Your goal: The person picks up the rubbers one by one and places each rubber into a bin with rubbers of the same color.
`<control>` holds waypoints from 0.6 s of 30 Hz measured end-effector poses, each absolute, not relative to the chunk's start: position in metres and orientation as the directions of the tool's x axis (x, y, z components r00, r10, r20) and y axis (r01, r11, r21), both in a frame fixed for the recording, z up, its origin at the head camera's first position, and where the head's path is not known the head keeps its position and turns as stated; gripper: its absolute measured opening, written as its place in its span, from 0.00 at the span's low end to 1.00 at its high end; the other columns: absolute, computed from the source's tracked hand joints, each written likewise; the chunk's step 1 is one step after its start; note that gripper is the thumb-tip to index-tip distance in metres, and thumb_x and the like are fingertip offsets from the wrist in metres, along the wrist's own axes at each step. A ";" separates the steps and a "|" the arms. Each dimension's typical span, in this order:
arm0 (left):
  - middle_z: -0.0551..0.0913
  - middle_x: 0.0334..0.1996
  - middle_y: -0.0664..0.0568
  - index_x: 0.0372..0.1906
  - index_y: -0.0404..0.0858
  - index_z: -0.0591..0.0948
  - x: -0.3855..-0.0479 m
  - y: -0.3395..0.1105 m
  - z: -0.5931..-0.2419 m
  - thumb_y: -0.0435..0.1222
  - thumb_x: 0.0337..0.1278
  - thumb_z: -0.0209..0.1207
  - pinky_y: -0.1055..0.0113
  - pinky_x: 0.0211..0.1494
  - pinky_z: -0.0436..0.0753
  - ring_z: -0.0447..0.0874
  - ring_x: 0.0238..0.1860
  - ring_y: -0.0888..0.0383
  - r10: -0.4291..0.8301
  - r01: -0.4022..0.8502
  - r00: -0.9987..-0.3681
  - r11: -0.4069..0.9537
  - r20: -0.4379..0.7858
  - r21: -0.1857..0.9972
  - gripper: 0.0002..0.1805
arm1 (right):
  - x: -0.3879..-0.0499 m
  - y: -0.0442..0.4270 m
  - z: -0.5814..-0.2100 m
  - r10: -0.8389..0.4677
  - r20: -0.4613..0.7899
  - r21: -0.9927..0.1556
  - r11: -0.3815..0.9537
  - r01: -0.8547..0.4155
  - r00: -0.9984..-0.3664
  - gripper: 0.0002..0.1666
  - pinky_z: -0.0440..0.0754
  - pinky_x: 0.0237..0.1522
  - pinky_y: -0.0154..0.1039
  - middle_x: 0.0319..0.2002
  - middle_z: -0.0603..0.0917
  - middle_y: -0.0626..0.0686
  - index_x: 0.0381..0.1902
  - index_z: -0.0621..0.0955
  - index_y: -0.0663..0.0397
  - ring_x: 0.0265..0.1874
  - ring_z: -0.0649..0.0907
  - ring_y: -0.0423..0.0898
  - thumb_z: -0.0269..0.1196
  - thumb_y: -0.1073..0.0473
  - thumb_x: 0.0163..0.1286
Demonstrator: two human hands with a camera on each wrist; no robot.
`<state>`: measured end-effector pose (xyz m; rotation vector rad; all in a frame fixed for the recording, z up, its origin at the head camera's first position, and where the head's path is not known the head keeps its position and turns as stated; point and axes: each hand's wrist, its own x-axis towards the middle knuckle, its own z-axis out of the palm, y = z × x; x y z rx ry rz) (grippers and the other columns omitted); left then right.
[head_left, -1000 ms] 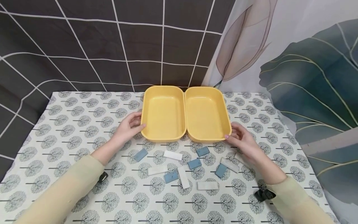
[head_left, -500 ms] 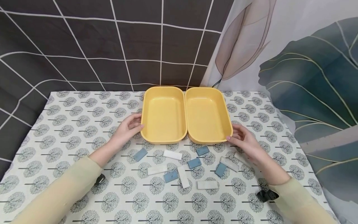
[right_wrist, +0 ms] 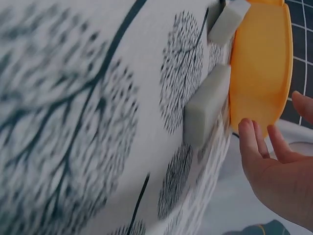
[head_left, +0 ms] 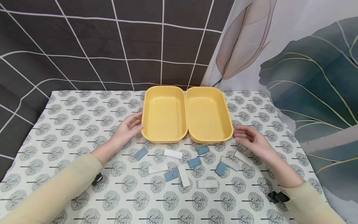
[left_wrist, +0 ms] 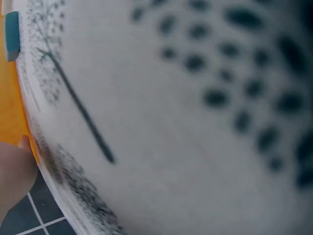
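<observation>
Two yellow plastic bins stand side by side at the far side of the table: a left bin [head_left: 165, 140] and a right bin [head_left: 211, 139]. My left hand [head_left: 126, 129] rests against the left bin's outer side, its thumb tip touching the rim. To the right of the right bin is my right hand [head_left: 253, 140], fingers loosely extended and apart from the wall, holding nothing. In front of the bins lie several blue blocks, such as a blue block [head_left: 194, 162], and several white blocks, such as a white block [head_left: 173, 154] and a white block [right_wrist: 205, 107].
A tree-print cloth [head_left: 112, 193] covers the table. Behind it hangs a dark curtain with white grid lines [head_left: 98, 40], with a leaf-patterned curtain [head_left: 313, 77] at the right. A dark strap piece [head_left: 278, 197] is by the right forearm.
My right hand has let go of the right bin's corner and moved a little right. The bins have shifted slightly to the right; my left hand stays at the left bin.
</observation>
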<state>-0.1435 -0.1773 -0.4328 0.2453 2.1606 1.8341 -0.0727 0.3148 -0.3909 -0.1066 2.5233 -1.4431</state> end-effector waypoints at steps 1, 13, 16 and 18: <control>0.60 0.83 0.38 0.83 0.33 0.57 -0.144 -0.179 -0.434 0.29 0.76 0.57 0.76 0.77 0.72 0.61 0.83 0.39 0.334 -0.061 -0.936 0.157 -0.111 0.986 0.37 | -0.070 0.317 -0.390 -0.178 -0.156 -0.847 0.531 0.038 -0.972 0.34 0.80 0.56 0.16 0.67 0.78 0.73 0.75 0.67 0.70 0.52 0.82 0.24 0.64 0.65 0.76; 0.53 0.84 0.35 0.85 0.34 0.51 -0.146 -0.186 -0.444 0.26 0.73 0.54 0.80 0.73 0.74 0.71 0.70 0.68 0.439 -0.095 -0.894 -0.002 -0.084 0.995 0.41 | -0.056 0.344 -0.401 -0.230 -0.085 -0.749 0.656 -0.090 -0.969 0.26 0.83 0.51 0.17 0.58 0.84 0.73 0.63 0.78 0.73 0.47 0.82 0.21 0.70 0.69 0.69; 0.53 0.84 0.34 0.85 0.33 0.51 -0.146 -0.186 -0.444 0.26 0.72 0.55 0.80 0.73 0.74 0.73 0.68 0.70 0.441 -0.096 -0.894 -0.022 -0.077 0.995 0.42 | -0.053 0.347 -0.403 -0.238 -0.106 -0.731 0.677 -0.087 -0.965 0.25 0.85 0.49 0.19 0.54 0.87 0.70 0.61 0.80 0.72 0.45 0.83 0.24 0.71 0.69 0.68; 0.54 0.84 0.34 0.85 0.32 0.51 -0.146 -0.185 -0.444 0.26 0.71 0.56 0.80 0.73 0.75 0.73 0.67 0.70 0.439 -0.099 -0.895 -0.029 -0.076 0.995 0.42 | -0.050 0.349 -0.404 -0.242 -0.132 -0.723 0.687 -0.074 -0.961 0.24 0.86 0.47 0.20 0.51 0.87 0.68 0.60 0.81 0.72 0.43 0.83 0.25 0.71 0.69 0.67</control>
